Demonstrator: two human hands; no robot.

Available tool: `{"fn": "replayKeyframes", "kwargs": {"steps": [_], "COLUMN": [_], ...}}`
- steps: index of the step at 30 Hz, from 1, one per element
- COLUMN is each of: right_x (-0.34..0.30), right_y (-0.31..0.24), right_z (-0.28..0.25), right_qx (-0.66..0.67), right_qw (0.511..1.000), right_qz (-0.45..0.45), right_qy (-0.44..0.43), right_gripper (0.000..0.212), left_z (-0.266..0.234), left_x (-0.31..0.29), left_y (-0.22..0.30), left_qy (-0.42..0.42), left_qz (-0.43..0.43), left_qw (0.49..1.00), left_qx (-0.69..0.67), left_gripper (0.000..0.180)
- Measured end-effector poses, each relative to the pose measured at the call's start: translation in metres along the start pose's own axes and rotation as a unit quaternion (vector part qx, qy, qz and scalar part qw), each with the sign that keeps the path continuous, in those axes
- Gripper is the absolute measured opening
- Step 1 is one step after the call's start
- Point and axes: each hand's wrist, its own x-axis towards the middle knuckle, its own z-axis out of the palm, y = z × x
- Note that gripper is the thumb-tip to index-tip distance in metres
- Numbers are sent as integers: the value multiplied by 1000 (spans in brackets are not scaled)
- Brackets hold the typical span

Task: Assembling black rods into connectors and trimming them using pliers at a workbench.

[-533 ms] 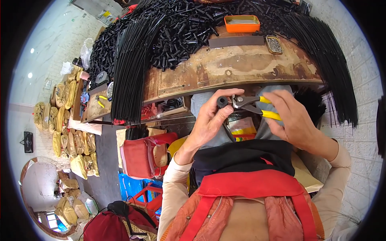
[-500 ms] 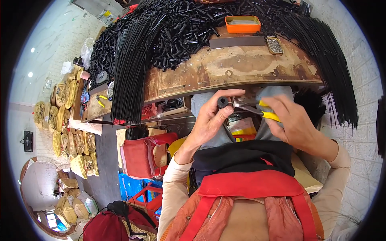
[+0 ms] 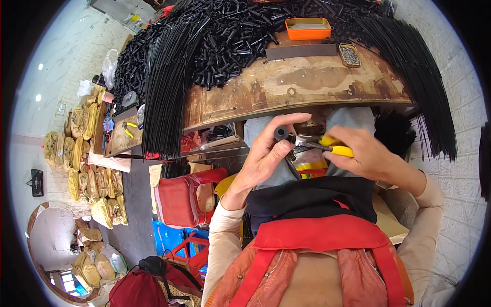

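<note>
The desk [image 3: 286, 92] is a worn brown wooden surface, stained and scuffed, set against a white brick wall on the right. A large heap of short black tubes [image 3: 230, 36] covers its far side, and bundles of long black rods [image 3: 166, 92] hang over its left and right edges. On the floor to the left lie stacked yellow sacks [image 3: 84, 153] and a red bag [image 3: 179, 197].

An orange tray [image 3: 308, 28] at the far side holds pale flat pieces. A small metal tin [image 3: 350, 55] to its right holds tiny metal parts.

The left hand [image 3: 266, 156] is raised near the desk's near edge, its grip pinching a short black tube [image 3: 281, 134] between thumb and fingers. The right hand [image 3: 365, 153] has its grip pressed around yellow-handled pliers [image 3: 322, 146], whose tip meets the tube.
</note>
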Motion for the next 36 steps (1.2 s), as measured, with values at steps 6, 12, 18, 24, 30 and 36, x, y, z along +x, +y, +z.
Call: {"fn": "replayKeyframes", "kwargs": {"steps": [6,12,18,24,30,36], "right_x": [-2,7,6,3,9,74], "right_y": [7,-12,-18,-8,48,206], "right_z": [20,-15,-23,-19,-11,-71], "right_qx": [129,162,257,396,76,-309], "right_qw": [991,971,926,809,995,932], "right_qz": [17,123,204,336,69,24], "right_qy": [-5,-123,-188,-277,-10,186], "right_gripper": [23,23,32,33,28,13], "left_z": [4,0,1,-4,-20,2], "left_x": [-1,-5,-1,-7,15,32], "left_y": [0,-16,-17,-21,-49,-36], "left_qy": [8,15,20,-87,237,123], "left_qz": [8,-5,7,-65,-4,-10], "left_qw": [999,998,996,994,971,992], "left_qx": [30,61,82,0,9,1], "left_gripper": [63,42,23,20,38,39]}}
